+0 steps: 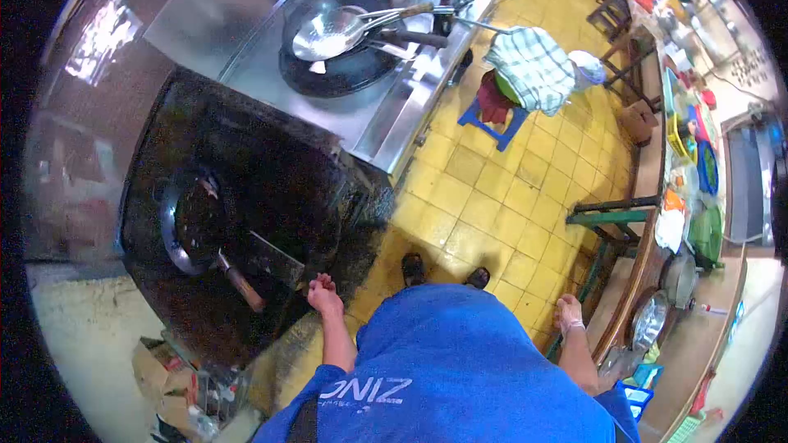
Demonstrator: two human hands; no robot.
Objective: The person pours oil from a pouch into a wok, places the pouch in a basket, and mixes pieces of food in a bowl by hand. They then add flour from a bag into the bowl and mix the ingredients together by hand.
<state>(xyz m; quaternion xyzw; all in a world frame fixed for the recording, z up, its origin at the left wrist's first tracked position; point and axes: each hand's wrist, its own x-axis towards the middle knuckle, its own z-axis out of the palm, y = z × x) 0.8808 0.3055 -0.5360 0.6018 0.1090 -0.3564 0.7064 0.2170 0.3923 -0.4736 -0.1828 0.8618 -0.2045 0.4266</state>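
Note:
My left hand (326, 295) is at the front edge of the blackened stove (205, 312), its fingers curled. Whether anything small is inside them I cannot make out. Close to it, a flat metal plate (277, 259) lies on the stove. Farther in sits a dark wok (171, 234), with a wooden handle (242, 283) pointing toward me and a small piece of something inside. Down at my other side, near the wooden counter, hangs my right hand (568, 312), fingers bent inward and no object showing in them.
A steel worktop (271, 66) beyond the stove carries a large skimmer (324, 35) on a black pan (345, 74). On the yellow tiled floor stands a blue stool (502, 127) beneath a checked cloth (533, 70). Metal bowls (649, 317) line the right counter. Bags (168, 381) lie lower left.

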